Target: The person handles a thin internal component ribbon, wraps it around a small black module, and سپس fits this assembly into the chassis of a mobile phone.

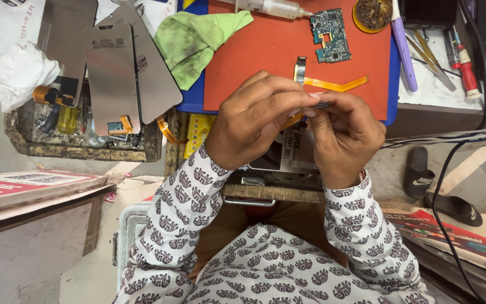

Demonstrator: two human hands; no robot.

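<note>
Both hands meet at the near edge of the flat orange work mat (265, 50): the left hand (251, 121) and the right hand (347, 135) have their fingers curled shut, pinching between the fingertips a small dark part with an orange flex ribbon (295, 119), held just above a phone screen assembly with a white label (295, 153) that the hands largely hide. Farther along the mat lie a second orange flex cable with a grey metal end (333, 84), a blue-green circuit board (329, 35) near the far right corner, a clear syringe (271, 8) at the far edge and a crumpled green cloth (195, 38) over the left edge. A round yellow tin of dark paste (372, 13) sits at the far right corner beside a purple-handled tool (405, 56). Left of the mat, grey screen-protector packages (120, 73) with small printed labels lean over a cluttered tray (80, 141), and a white crumpled tissue (18, 73) lies beyond them. A red and white sign board (29, 184) lies low at the left.
</note>
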